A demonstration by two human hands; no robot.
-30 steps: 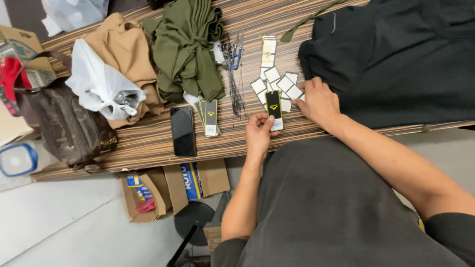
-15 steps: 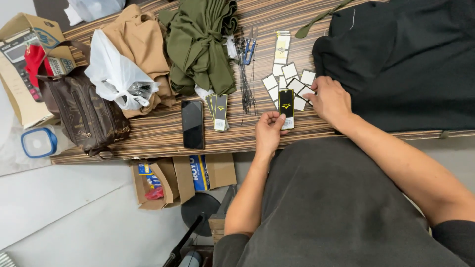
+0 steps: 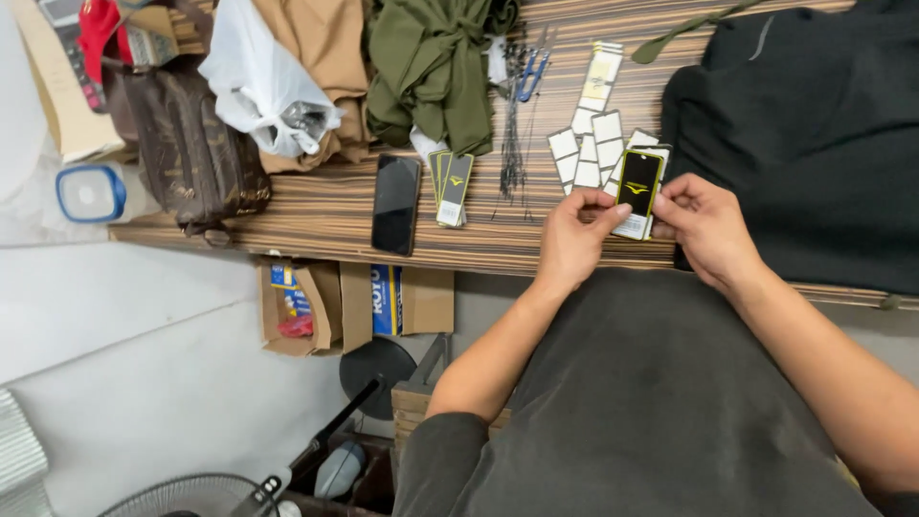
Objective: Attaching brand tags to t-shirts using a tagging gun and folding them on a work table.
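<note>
- We see the striped wooden counter [image 3: 325,215] running across the upper part of the view, its near edge just in front of our body.
- The barest strip of counter lies along that near edge, between the black phone [image 3: 395,203] and our hands.
- The far-right part of the counter is covered by a black garment [image 3: 804,124], which reaches almost to the near edge beside our right hand.
- Toward the left end, a brown bag [image 3: 191,153] sits at the near edge; behind it lie a white plastic bag [image 3: 258,81], a tan garment [image 3: 321,48] and an olive green garment [image 3: 431,67].
- Just right of the phone lies a small stack of black tags [image 3: 452,188], and beyond them a bundle of thin tag strings [image 3: 514,144] with blue snips [image 3: 531,72].
- White paper tags [image 3: 589,144] are spread on the counter just behind our hands.
- Our left hand [image 3: 574,239] pinches the left edge of the black hang tag [image 3: 638,187] between thumb and fingertips, the other fingers curled.
- Our right hand [image 3: 704,230] pinches the tag's right edge, fingers bent in, not spread.
- The hang tag, black with a yellow border, is held between both hands over the near edge of the counter, with white cards stacked behind it.
</note>
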